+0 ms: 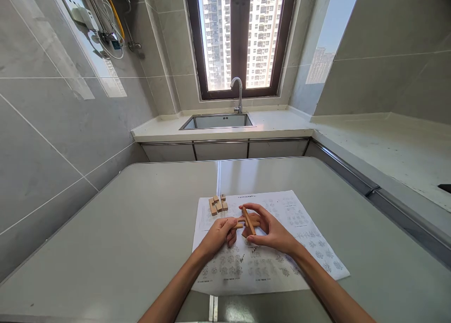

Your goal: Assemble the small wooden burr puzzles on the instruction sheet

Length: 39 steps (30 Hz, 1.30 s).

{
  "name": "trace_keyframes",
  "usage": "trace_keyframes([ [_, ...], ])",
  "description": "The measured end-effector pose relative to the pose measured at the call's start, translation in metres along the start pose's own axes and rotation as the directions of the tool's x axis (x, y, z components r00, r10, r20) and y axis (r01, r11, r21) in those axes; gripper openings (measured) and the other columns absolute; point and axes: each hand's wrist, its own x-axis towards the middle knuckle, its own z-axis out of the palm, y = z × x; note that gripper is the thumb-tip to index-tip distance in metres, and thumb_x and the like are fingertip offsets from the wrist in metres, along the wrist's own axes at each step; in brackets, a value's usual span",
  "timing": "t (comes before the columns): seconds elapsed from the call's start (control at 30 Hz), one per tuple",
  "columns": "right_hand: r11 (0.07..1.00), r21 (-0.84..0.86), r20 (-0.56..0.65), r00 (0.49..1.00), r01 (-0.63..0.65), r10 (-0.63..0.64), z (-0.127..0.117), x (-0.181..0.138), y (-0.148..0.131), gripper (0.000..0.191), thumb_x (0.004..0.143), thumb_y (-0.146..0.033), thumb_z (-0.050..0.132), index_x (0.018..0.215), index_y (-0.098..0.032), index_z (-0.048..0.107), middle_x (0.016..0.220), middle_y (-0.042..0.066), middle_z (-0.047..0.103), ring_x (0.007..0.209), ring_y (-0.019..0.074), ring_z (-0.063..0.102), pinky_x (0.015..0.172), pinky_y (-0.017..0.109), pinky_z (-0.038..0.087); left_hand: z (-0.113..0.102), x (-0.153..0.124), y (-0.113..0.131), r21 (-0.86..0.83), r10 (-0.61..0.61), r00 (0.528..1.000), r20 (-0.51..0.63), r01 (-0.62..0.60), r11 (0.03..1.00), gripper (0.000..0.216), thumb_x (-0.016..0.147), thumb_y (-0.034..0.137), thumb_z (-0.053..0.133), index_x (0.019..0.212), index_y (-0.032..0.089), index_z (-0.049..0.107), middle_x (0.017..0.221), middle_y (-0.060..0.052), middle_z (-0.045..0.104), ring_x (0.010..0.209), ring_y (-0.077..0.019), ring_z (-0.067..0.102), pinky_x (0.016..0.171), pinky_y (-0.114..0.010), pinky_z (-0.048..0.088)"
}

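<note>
My right hand (266, 226) grips a partly joined cluster of wooden puzzle pieces, with one long wooden bar (248, 221) tilted across the front between thumb and fingers. My left hand (222, 233) is closed on the end of a small wooden puzzle piece (238, 226) that meets the cluster from the left. Fingers hide part of the joint, so I cannot tell how far the pieces interlock. Both hands are just above a printed sheet (282, 273) with rows of small diagrams and a few pen ticks. Several loose wooden blocks (218, 206) lie on its upper left part.
The sheet lies on a large pale table (141, 238) with a seam down its middle. Beyond the table, a white counter (282, 121) carries a steel sink (218, 121) and a faucet (240, 95) under a window. The counter continues along the right side; a tiled wall (63, 125) stands left.
</note>
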Motion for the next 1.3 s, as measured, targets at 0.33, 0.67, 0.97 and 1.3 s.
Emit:
trace_keyframes([
  [0.33, 0.999, 0.036, 0.034, 0.999, -0.025, 0.024, 0.003, 0.000, -0.004, 0.079, 0.077, -0.032, 0.090, 0.144, -0.031, 0.048, 0.104, 0.003, 0.071, 0.094, 0.0231, 0.068, 0.094, 0.043, 0.052, 0.000, 0.000, -0.003, -0.017, -0.013, 0.999, 0.030, 0.014, 1.000, 0.052, 0.096, 0.058, 0.054, 0.062, 0.020, 0.045, 0.051, 0.006, 0.041, 0.047, -0.0110, 0.045, 0.053, -0.025, 0.033],
  [0.67, 0.999, 0.034, 0.038, 0.999, -0.036, 0.035, 0.001, 0.000, -0.002, 0.080, 0.079, -0.032, 0.089, 0.146, -0.032, 0.045, 0.102, 0.002, 0.071, 0.089, 0.0215, 0.067, 0.093, 0.043, 0.053, -0.002, 0.000, -0.002, 0.012, -0.008, 1.000, 0.024, 0.008, 1.000, 0.052, 0.098, 0.056, 0.052, 0.062, 0.020, 0.045, 0.052, 0.005, 0.043, 0.048, -0.0112, 0.046, 0.054, -0.026, 0.034],
  [0.97, 0.994, -0.104, -0.030, 0.999, 0.013, -0.016, -0.006, 0.000, 0.003, 0.095, 0.073, -0.037, 0.091, 0.151, -0.036, 0.038, 0.152, 0.011, 0.048, 0.135, 0.0316, 0.054, 0.110, 0.050, 0.047, -0.002, 0.000, 0.001, 0.025, 0.026, 0.998, -0.056, -0.025, 0.999, 0.054, 0.096, 0.058, 0.053, 0.059, 0.020, 0.046, 0.051, 0.005, 0.043, 0.048, -0.0109, 0.045, 0.053, -0.026, 0.035],
  [1.3, 0.688, -0.725, -0.127, 0.982, 0.005, -0.140, -0.006, -0.002, 0.020, 0.098, 0.065, -0.043, 0.093, 0.150, -0.032, 0.044, 0.150, 0.011, 0.047, 0.141, 0.0383, 0.040, 0.117, 0.058, 0.034, -0.005, 0.003, 0.005, -0.050, 0.083, 0.963, -0.257, -0.099, 0.994, 0.048, 0.095, 0.057, 0.057, 0.067, 0.018, 0.051, 0.057, 0.004, 0.047, 0.047, -0.0088, 0.044, 0.050, -0.024, 0.032],
])
